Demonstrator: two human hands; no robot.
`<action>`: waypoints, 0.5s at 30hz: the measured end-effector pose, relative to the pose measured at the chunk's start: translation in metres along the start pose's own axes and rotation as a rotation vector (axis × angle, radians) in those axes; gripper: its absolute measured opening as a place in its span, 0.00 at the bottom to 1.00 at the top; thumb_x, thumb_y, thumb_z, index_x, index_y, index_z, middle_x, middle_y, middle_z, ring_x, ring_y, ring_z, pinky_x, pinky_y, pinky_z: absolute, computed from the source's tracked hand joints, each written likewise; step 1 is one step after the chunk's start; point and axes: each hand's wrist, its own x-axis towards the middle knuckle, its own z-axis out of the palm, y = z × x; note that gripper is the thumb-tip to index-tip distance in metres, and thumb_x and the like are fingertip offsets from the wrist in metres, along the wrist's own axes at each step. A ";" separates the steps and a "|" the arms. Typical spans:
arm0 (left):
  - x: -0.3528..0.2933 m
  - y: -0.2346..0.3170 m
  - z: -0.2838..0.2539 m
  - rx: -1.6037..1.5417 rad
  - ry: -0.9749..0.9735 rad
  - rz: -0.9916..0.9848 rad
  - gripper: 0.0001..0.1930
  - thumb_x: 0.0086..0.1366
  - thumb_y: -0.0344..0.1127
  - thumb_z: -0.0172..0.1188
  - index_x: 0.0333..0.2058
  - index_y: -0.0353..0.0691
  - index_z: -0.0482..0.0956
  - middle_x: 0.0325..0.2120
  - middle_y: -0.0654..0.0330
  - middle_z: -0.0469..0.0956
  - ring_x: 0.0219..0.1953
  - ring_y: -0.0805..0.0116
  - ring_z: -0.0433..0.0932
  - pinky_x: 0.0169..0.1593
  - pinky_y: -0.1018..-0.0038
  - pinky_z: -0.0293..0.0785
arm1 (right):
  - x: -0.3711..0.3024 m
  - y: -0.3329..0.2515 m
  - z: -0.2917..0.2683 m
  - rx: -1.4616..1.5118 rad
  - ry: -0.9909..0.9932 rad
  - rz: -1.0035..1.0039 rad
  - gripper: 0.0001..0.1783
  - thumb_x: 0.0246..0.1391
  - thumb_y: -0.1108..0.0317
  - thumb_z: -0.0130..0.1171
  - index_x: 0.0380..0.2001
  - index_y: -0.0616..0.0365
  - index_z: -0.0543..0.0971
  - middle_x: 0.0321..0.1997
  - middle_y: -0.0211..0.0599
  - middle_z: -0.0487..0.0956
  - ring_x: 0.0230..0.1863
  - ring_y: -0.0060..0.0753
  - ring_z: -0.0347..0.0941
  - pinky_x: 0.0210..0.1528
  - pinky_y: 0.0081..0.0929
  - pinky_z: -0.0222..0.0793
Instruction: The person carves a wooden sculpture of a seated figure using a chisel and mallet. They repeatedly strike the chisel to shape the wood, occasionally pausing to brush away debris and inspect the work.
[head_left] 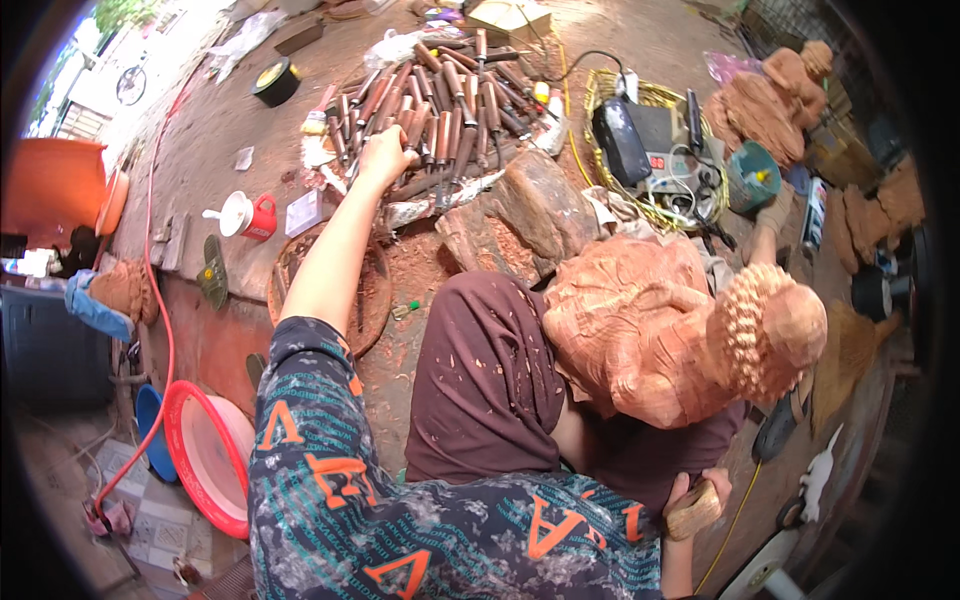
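My left hand (pixel 388 160) reaches out to the near edge of a heap of carving chisels (pixel 440 100) with brown wooden handles. Its fingers are curled down among the handles, and what lies in them is hidden. Low at the right, my right hand (pixel 712 486) is closed round a short, light-brown piece of wood (pixel 692 514); only its blunt end shows. A carved reddish wooden figure (pixel 640 320) leans across my lap, its knobbed head to the right. Beyond my knees lies a rough wooden block (pixel 535 210) with chips around it.
A woven basket (pixel 712 205) with electrical devices and cables stands right of the chisels. Left are a red mug (pixel 262 217), a clear box (pixel 303 213) and a red hose (pixel 152 250). Another carved figure (pixel 765 105) lies far right; a white cat (pixel 818 482) is near the right edge.
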 end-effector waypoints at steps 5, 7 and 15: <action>-0.007 -0.021 0.024 -0.249 0.083 -0.228 0.29 0.50 0.30 0.65 0.53 0.30 0.70 0.34 0.51 0.82 0.33 0.62 0.82 0.37 0.67 0.78 | 0.014 -0.011 -0.002 -0.014 -0.005 -0.017 0.16 0.46 0.72 0.65 0.37 0.59 0.71 0.31 0.42 0.72 0.32 0.41 0.70 0.37 0.33 0.68; -0.010 -0.040 -0.006 -0.960 -0.169 -0.387 0.24 0.58 0.26 0.60 0.54 0.30 0.71 0.34 0.53 0.81 0.32 0.68 0.79 0.31 0.73 0.75 | 0.018 -0.010 0.008 0.068 0.008 -0.009 0.16 0.45 0.73 0.66 0.37 0.59 0.71 0.27 0.40 0.72 0.27 0.40 0.70 0.32 0.33 0.68; -0.153 0.169 -0.149 -1.951 -0.268 0.282 0.16 0.74 0.38 0.46 0.53 0.33 0.64 0.31 0.58 0.69 0.33 0.66 0.73 0.35 0.75 0.72 | 0.018 -0.013 0.011 0.106 0.056 0.124 0.16 0.41 0.70 0.64 0.35 0.60 0.72 0.28 0.46 0.75 0.31 0.58 0.75 0.34 0.41 0.71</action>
